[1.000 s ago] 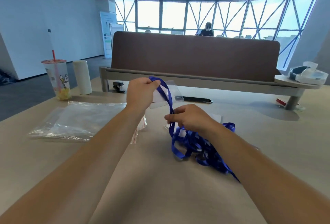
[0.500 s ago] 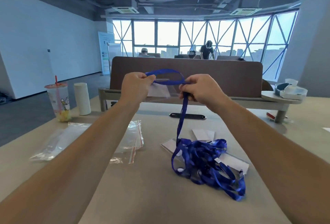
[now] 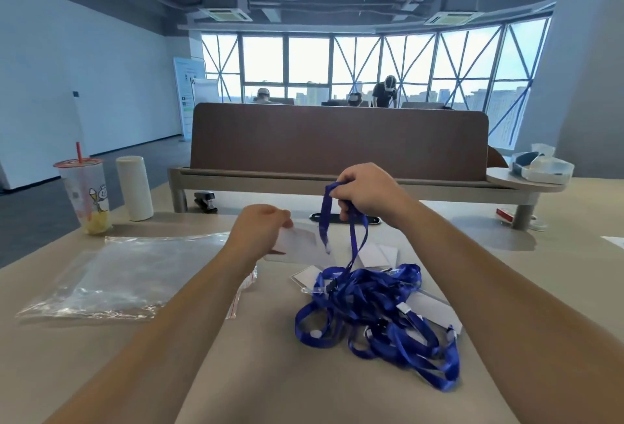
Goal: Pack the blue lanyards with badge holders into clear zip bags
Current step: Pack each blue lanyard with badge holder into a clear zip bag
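My left hand (image 3: 260,231) pinches the edge of a clear badge holder (image 3: 299,244) above the table. My right hand (image 3: 366,192) grips the blue lanyard strap (image 3: 353,237) of that holder, lifted over the table; the strap hangs down into a tangled pile of blue lanyards (image 3: 378,315) with several badge holders under and around it. A stack of clear zip bags (image 3: 125,275) with red seal strips lies flat to the left of my left forearm.
A drink cup with a red straw (image 3: 86,197) and a white cylinder (image 3: 135,187) stand at the back left. A black stapler (image 3: 206,200) sits under the brown desk divider (image 3: 337,139). A round side shelf (image 3: 526,180) carries containers at right. People are at the windows beyond.
Both hands came down from in front of the divider. My left hand lowered the badge holder toward the table, and my right hand stays higher, holding the strap.
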`<state>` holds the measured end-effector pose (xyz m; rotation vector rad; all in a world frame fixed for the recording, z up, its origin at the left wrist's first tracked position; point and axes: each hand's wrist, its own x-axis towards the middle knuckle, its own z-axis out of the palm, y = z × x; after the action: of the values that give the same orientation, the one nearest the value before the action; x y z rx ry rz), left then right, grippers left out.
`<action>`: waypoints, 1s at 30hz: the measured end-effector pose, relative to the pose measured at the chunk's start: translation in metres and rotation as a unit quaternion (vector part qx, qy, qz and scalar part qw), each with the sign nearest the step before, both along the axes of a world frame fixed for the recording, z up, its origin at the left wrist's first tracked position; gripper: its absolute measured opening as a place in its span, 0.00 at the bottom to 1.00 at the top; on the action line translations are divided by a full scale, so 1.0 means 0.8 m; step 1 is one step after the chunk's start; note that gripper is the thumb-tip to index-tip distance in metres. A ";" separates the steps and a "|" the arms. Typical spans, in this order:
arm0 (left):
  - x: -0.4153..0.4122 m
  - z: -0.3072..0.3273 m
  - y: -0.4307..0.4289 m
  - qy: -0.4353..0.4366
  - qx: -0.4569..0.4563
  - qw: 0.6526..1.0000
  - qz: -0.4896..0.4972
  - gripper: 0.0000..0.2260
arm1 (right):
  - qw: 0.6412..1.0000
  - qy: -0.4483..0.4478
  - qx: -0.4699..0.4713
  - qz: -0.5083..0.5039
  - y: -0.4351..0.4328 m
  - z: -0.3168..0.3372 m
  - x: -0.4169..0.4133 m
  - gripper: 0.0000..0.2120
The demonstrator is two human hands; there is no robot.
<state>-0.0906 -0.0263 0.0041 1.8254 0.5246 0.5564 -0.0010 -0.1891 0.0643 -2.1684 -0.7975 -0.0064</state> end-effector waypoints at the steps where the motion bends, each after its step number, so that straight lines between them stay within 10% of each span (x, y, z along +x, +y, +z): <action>1: 0.000 -0.008 0.000 0.010 -0.011 1.000 -0.009 0.09 | 1.000 0.017 0.019 -0.004 0.003 -0.004 0.004 0.03; 13: 0.015 -0.049 0.018 -0.008 -0.306 0.951 -0.039 0.07 | 0.989 0.065 -0.049 0.120 0.034 -0.032 -0.003 0.04; 30: 0.018 -0.072 0.058 -0.059 -0.322 0.942 0.072 0.06 | 0.964 0.020 -0.196 0.178 0.064 -0.081 -0.023 0.05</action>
<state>-0.0763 0.0201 -0.0538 1.1312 0.6688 0.5109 -0.0194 -0.1382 -0.0001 -2.3422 -1.2399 0.4085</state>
